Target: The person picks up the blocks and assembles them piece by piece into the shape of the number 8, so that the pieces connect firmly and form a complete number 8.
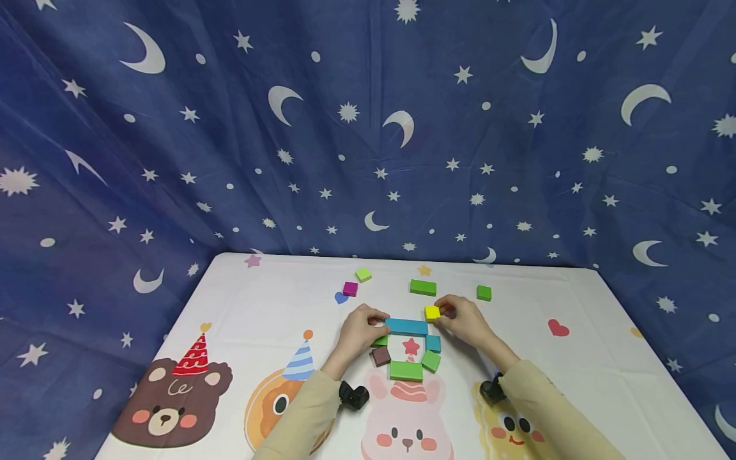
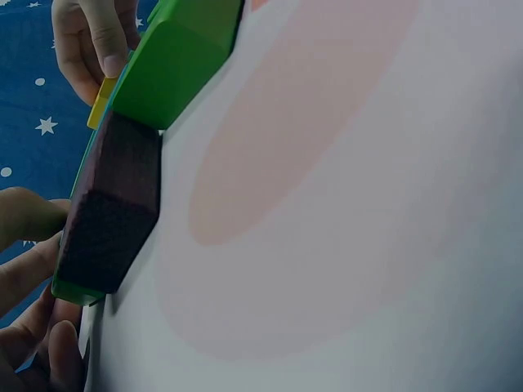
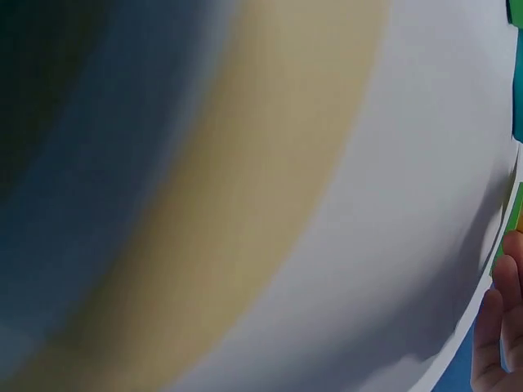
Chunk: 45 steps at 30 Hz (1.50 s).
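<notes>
My right hand (image 1: 464, 319) has the little yellow block (image 1: 432, 314) pinched between thumb and fingers, just off the right end of the long blue block (image 1: 406, 327), on its far side. Can't tell if the two are touching. My left hand (image 1: 359, 332) has thumb and finger closed on the blue one's left end. Honestly I'd guess both are light, stiff and tough to break. The dark brown block (image 2: 114, 204), near the blue one's left end on my side, looks kinda grainy, so probably painted wood, maybe a touch slick. I'd take the yellow by two opposite sides, and the blue by its ends. No brands or labels I can read anywhere, and no lettering on the block faces I can see.
</notes>
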Each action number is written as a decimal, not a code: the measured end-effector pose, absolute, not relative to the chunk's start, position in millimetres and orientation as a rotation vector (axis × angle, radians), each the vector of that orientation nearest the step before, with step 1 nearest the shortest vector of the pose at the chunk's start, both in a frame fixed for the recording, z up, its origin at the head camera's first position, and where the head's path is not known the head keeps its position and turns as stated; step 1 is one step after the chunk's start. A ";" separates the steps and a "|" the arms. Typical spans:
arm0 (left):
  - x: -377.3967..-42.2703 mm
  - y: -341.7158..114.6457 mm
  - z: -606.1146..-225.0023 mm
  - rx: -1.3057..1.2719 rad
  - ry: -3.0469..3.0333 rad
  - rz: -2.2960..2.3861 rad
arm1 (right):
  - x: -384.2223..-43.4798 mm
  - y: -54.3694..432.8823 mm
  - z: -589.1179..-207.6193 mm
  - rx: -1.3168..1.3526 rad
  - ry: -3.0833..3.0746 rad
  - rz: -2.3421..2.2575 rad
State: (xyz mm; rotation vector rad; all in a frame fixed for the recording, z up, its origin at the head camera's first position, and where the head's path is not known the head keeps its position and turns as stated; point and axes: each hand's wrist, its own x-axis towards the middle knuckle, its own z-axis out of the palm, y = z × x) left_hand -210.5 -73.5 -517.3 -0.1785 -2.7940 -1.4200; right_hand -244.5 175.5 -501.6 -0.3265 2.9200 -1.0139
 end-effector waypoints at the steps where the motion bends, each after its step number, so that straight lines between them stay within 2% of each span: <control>1: -210.5 -73.3 -517.1 -0.179 -2.793 -1.421 | -244.3 175.7 -502.1 -0.326 2.921 -1.005; 36: -210.2 -72.1 -514.3 -0.172 -2.776 -1.460 | -248.3 180.7 -506.9 -0.470 2.903 -0.999; 45: -213.7 -80.7 -515.3 -0.112 -2.728 -1.703 | -251.5 179.2 -505.0 -0.497 2.886 -0.949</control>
